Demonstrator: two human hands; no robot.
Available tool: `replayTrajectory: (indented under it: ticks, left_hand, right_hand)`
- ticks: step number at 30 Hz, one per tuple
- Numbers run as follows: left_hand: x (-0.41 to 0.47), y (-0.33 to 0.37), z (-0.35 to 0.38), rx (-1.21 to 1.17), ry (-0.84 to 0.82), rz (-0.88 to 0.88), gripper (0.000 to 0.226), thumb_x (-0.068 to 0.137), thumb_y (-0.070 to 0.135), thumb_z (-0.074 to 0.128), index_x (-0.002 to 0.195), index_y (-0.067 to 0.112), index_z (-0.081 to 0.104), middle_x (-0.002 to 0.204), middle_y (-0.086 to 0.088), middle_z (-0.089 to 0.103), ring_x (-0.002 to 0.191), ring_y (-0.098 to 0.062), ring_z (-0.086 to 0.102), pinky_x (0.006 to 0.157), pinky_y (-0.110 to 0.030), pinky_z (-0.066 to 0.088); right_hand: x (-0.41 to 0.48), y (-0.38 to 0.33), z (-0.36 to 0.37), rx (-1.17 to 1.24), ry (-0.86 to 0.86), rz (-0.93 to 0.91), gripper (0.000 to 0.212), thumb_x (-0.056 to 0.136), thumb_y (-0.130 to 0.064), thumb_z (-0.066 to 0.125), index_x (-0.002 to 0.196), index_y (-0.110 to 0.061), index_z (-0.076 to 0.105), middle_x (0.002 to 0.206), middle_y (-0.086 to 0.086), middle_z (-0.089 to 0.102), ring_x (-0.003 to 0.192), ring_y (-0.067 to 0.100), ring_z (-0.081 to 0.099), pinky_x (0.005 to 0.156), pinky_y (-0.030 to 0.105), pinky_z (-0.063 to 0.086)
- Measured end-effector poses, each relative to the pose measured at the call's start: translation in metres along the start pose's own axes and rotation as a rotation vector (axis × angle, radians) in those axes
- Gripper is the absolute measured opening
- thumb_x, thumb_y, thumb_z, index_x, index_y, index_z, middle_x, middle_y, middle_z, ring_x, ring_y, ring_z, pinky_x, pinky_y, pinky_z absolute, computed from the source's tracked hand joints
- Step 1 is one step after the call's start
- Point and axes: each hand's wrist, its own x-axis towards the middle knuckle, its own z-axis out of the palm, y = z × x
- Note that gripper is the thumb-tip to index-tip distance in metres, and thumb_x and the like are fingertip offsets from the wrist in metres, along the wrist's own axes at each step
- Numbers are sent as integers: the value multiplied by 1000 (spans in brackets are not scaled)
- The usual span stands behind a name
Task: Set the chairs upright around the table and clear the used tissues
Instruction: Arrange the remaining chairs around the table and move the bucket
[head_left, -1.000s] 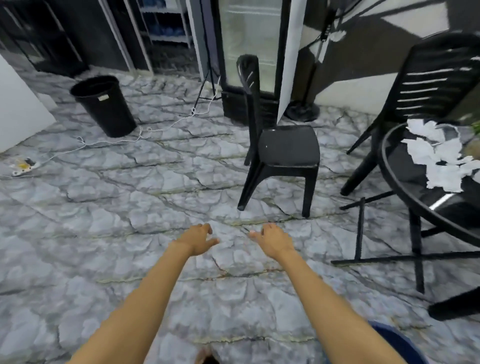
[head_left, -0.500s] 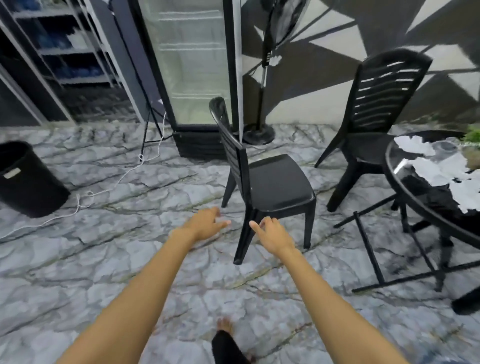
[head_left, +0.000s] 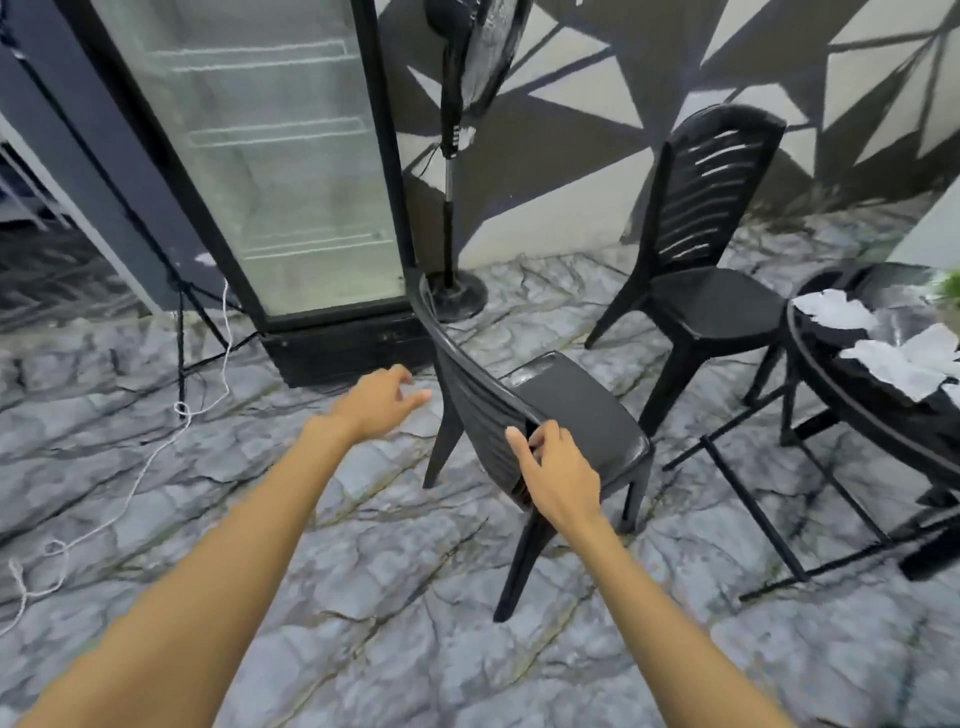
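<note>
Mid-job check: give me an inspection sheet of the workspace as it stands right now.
Surface: grey marbled stone floor, bearing all the furniture.
Job's things: near black plastic chair upright, apart from the round black glass-topped table; far black slatted plastic chair upright beside the table; crumpled white tissues lying on the tabletop.
Clutter: nothing seen beyond the tissues.
Grippers: left hand open, just short of the near chair's backrest; right hand grips the backrest's edge.
Cables: thin white cord trailing over the floor past a black tripod stand.
Surroundings: tall glass-door fridge, black pedestal fan, grey-and-cream geometric wall.
</note>
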Motion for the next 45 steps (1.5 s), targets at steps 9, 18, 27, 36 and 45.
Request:
replayTrajectory:
  ticks: [9, 18, 27, 36, 45]
  left_hand:
    - [96, -49, -60, -110, -2, 270, 56, 92, 47, 45, 133, 10, 43, 128, -18, 52, 117, -31, 51, 94, -36, 41]
    - [174, -53, -79, -141, -113, 382, 61, 94, 51, 33, 145, 18, 27, 138, -23, 40, 130, -36, 37, 108, -42, 30]
    - [236, -52, -76, -107, -283, 344, 76, 85, 67, 34, 148, 29, 16, 144, -22, 40, 134, -40, 35, 109, -47, 32]
    - [271, -32, -71, -355, -545, 154, 80, 77, 50, 67, 143, 30, 27, 138, -14, 40, 111, -33, 56, 83, -42, 55]
    - [278, -29, -54, -780, -585, -15, 76, 70, 9, 78, 134, 25, 40, 127, -14, 43, 109, -34, 56, 68, -47, 58]
  right_hand:
    - [10, -70, 46, 390, 545, 435, 44, 93, -53, 42, 113, -14, 42, 89, 4, 60, 75, 21, 56, 61, 34, 39]
    - [62, -115, 61, 1040, 701, 864, 101, 81, -62, 57, 151, -29, -6, 150, 13, 35, 128, 37, 46, 100, 57, 44]
    - [101, -124, 70, 1057, 777, 956, 116, 68, -51, 78, 148, -45, -5, 156, 19, 8, 136, 40, 34, 92, 57, 50]
    - [122, -130, 66, 1088, 1018, 1102, 100, 69, -38, 82, 146, -38, 19, 151, 21, 15, 123, 41, 44, 85, 59, 52]
    - [135, -129, 66, 1182, 1277, 1149, 64, 76, -8, 76, 128, -31, 46, 144, 15, 33, 99, 35, 53, 88, 53, 52]
